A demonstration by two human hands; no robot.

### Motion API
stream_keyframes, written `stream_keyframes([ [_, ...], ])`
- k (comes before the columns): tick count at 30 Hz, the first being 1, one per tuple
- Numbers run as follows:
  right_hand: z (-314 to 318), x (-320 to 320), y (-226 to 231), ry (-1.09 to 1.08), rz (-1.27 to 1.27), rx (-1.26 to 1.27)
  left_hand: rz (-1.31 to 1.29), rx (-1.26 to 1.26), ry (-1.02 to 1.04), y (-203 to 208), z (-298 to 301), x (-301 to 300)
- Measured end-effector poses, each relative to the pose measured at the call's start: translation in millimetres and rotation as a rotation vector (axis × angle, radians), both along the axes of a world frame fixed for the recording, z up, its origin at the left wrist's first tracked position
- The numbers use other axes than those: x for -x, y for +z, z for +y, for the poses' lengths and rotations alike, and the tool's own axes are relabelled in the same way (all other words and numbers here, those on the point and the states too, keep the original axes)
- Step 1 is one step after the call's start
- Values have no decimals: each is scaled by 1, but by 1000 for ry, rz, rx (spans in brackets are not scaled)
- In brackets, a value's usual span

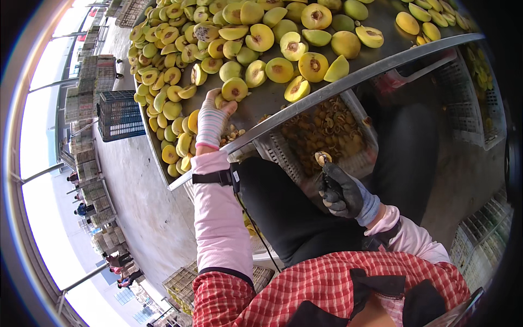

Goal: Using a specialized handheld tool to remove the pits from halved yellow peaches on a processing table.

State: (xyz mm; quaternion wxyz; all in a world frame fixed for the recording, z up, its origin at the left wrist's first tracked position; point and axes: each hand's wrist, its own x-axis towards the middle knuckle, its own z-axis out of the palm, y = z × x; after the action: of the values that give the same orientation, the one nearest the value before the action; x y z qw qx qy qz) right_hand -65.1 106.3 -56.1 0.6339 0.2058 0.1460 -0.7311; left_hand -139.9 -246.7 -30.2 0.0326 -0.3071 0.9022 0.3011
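My left hand (pixel 211 120), in a striped glove with bare fingertips, reaches over the metal table and closes on a yellow peach half (pixel 235 89), its cut face up. Many more green-yellow peach halves (pixel 259 37) lie heaped around and beyond it, some with brown centres showing. Down over my lap, my right hand (pixel 344 191), in a dark-coated glove, is wrapped round a slim dark tool (pixel 324 165). At the tool's tip sits a pale brown peach stone (pixel 322 158). Most of the tool is hidden by my fingers.
A raised metal rim (pixel 327 98) edges the table. Below it, between my knees, a plastic crate (pixel 362 122) holds stones and scraps. Another crate (pixel 463 117) stands right, a dark crate (pixel 117 117) beyond the table's left. Loose stones (pixel 233 134) lie near my left wrist. Distant people sit among crate stacks.
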Motion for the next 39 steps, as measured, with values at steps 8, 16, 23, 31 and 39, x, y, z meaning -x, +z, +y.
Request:
stream_keyframes([
  [8, -11, 31, 50, -68, 455, 117, 452, -920, 195, 52, 169, -75],
  [16, -29, -2, 32, -280, 1619, -519, 616, -980, 435, 33, 210, -103],
  [23, -22, -29, 37, -329, 1547, -555, 769, -680, 360, 25, 231, -113],
  [31, -8, -27, 36, -202, 1060, -225, 662, -758, 193, 30, 227, -126],
  [39, 2, -39, 16, 34, -418, 751, 371, -976, -38, 34, 216, -124],
])
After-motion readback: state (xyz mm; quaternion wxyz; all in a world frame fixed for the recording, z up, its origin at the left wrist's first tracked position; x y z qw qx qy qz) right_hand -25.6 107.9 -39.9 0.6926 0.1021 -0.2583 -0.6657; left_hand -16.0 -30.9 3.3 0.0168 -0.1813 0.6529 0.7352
